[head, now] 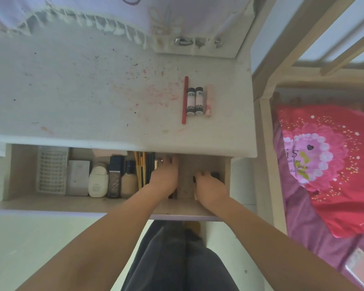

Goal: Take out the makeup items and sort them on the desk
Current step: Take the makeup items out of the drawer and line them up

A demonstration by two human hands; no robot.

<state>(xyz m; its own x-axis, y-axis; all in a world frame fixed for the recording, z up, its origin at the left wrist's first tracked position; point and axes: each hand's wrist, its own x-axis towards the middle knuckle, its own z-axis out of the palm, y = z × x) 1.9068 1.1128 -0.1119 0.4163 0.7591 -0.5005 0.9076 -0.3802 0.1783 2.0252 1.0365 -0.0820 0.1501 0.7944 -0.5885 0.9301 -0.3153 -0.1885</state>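
Head view: my right hand (210,186) curls over a small black flat case (215,176) lying crosswise at the open wooden drawer's (227,175) right end, left hand (165,177) fingering gold-capped sticks (158,162) alongside.

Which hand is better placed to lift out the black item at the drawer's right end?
The right hand, probably. Its fingers already rest on the black item at the drawer's right end, while the left hand sits further left, over the brushes.

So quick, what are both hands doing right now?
Left hand: in the drawer, fingers on small items; grip cannot be told.
Right hand: curled around a black item.
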